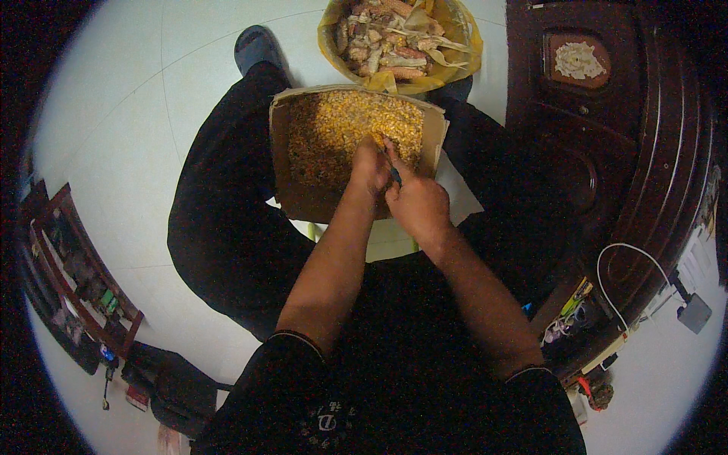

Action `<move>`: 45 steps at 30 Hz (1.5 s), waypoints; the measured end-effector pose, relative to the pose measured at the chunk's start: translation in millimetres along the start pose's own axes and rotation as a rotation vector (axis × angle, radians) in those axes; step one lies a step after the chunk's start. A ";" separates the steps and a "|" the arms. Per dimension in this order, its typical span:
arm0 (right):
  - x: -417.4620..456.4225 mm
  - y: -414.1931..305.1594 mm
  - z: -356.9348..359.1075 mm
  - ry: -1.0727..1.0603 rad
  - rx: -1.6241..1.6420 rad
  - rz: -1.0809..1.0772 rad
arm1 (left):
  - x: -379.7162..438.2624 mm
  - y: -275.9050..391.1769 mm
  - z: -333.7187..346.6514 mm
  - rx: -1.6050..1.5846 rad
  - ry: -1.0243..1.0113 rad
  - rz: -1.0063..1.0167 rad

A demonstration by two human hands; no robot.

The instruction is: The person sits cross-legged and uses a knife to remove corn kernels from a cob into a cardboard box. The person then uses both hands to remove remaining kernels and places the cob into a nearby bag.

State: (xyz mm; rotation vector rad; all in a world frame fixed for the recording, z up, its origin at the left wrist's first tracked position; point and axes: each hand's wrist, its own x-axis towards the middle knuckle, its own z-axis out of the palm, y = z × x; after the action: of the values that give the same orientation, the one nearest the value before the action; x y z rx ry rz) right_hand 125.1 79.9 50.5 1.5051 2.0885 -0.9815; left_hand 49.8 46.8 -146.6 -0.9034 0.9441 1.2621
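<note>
Between my knees stands a cardboard box [443, 136] with loose yellow corn kernels [341, 108] in it. Both hands are over the box, close together. My right hand [418, 199] grips a slim tool with a dark handle [395, 175], its index finger stretched along it; the tool's kind cannot be made out. My left hand [371, 165] is closed around what looks like an ear of corn [377, 137], of which only a small yellow part shows past the fingers. Kernels lie thickest at the box's far side, and its near left part is in shadow.
Beyond the box is a container lined with a yellow plastic bag [474, 51], holding bare corn cobs [401, 73] and husks. Dark wooden furniture [603, 128] runs along the right, near a white cable [611, 247]. A shelf with small items [85, 273] stands at the left.
</note>
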 end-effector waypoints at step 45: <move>78.5 -15.4 28.4 0.008 0.068 0.083 | 53.4 5.0 -32.8 0.561 0.013 0.123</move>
State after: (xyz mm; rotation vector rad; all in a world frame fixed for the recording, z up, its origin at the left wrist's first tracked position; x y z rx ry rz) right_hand 80.6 108.6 -15.8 1.6172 1.9997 -1.0267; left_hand 45.8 35.5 -208.3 -0.4166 1.2935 1.0102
